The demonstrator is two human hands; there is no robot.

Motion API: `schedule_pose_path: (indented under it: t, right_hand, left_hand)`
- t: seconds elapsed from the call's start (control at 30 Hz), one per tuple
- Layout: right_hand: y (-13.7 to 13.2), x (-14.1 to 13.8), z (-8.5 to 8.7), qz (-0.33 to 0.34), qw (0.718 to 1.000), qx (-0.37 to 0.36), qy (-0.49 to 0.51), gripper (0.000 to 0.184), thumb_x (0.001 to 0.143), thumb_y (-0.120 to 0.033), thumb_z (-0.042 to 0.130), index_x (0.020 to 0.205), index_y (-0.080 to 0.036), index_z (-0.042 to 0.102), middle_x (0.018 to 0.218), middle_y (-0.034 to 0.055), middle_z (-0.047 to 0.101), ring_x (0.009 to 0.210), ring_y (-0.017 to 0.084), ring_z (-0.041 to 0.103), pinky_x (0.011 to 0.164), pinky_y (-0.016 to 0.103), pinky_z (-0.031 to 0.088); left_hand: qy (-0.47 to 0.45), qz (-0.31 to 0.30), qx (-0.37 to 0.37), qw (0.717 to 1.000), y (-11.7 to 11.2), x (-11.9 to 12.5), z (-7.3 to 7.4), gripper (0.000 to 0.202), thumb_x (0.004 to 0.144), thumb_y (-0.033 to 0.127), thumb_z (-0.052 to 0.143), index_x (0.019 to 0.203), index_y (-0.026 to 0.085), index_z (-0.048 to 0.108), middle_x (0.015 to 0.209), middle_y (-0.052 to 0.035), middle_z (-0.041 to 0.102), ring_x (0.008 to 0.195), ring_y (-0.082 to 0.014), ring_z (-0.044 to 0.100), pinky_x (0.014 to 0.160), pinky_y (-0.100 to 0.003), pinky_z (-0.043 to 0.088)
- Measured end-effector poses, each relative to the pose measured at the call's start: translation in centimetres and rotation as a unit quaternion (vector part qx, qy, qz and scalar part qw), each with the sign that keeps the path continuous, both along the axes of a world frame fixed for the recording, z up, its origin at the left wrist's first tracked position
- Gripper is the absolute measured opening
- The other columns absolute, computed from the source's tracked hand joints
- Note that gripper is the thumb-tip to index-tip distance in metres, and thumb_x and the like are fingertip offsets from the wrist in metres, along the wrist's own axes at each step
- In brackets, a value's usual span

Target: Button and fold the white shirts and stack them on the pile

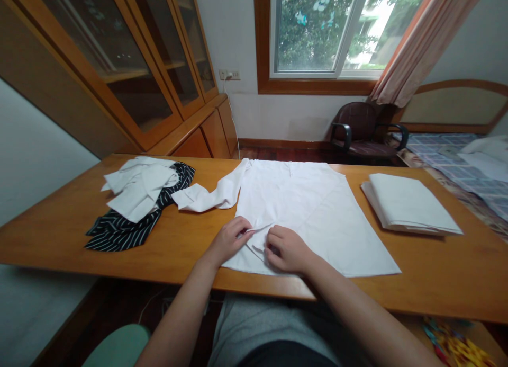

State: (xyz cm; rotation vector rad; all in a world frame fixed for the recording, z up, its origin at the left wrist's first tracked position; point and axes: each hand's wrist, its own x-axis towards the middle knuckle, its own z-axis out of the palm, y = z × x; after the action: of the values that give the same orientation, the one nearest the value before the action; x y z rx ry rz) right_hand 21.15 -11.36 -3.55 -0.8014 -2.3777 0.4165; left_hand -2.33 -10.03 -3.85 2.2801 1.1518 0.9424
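A white cloth piece (293,197) lies spread flat on the wooden table in front of me, wide at its near edge and narrower at the far one. From its far left corner a long white strip (210,197) trails off to the left. My left hand (232,240) pinches a raised fold near the cloth's left edge between thumb and fingers. Just right of it, my right hand (288,249) is curled closed on the same cloth, where a small flap sticks out beside the fingers. The fingertips of the right hand are partly hidden.
Crumpled white cloth pieces (138,184) lie over black-and-white striped fabric (123,232) on the left of the table (190,261). A folded white stack (413,203) sits at the right. Below are a green stool (117,346) and colourful yellow-red material (460,346).
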Motion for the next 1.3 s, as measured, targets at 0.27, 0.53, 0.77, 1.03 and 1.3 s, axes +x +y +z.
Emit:
schedule_pose_path:
  t: [0.27,0.53,0.77,1.03,1.3]
  right_hand:
    - [0.13,-0.03,-0.35,-0.009,0.999,0.009,-0.043,0.014,0.088,-0.031,0.065,0.081,-0.021,0.06,0.079,0.004,0.059,0.075,0.018,0.053,0.065,0.03,0.04]
    - [0.31,-0.06,-0.8,0.007,0.998,0.021,-0.065,0.022,0.085,-0.041,0.073,0.092,-0.021,0.067,0.085,0.0048,0.061,0.078,0.019,0.055,0.068,0.031,0.041]
    - [0.14,-0.31,-0.57,-0.01,0.996,0.011,-0.089,0.026,0.078,-0.04,0.077,0.089,-0.021,0.063,0.087,0.0044,0.061,0.079,0.02,0.055,0.07,0.032,0.041]
    - [0.14,-0.3,-0.79,-0.007,0.998,0.019,-0.068,0.008,0.081,-0.02,0.062,0.087,-0.021,0.065,0.083,0.0043,0.06,0.076,0.019,0.054,0.068,0.031,0.041]
    - [0.32,-0.19,-0.67,-0.003,1.0,-0.004,-0.005,0.008,0.08,-0.014,0.059,0.082,-0.02,0.065,0.079,0.0038,0.059,0.075,0.018,0.055,0.067,0.029,0.042]
  left_hand:
    - [-0.008,-0.034,0.019,0.999,-0.24,-0.07,0.21,0.01,0.093,0.024,0.064,0.087,0.021,0.071,0.091,-0.0049,0.065,0.088,-0.0166,0.062,0.08,-0.03,0.051]
    - [0.036,-0.065,0.011,0.997,-0.43,-0.01,0.18,0.011,0.09,0.024,0.066,0.085,0.021,0.075,0.084,-0.0046,0.063,0.085,-0.0178,0.06,0.078,-0.032,0.05]
    - [0.05,-0.056,-0.003,0.997,-0.3,-0.08,-0.07,0.01,0.092,0.021,0.061,0.088,0.02,0.071,0.087,-0.0049,0.063,0.088,-0.0181,0.061,0.08,-0.031,0.051]
    - [0.044,-0.048,0.002,0.998,-0.22,-0.02,-0.17,0.008,0.091,0.017,0.061,0.088,0.02,0.068,0.085,-0.0036,0.063,0.083,-0.0168,0.06,0.075,-0.028,0.049]
    - [0.027,-0.055,0.02,0.998,-0.39,0.07,0.13,0.008,0.092,0.015,0.062,0.09,0.019,0.069,0.086,-0.004,0.064,0.086,-0.0166,0.061,0.078,-0.027,0.049]
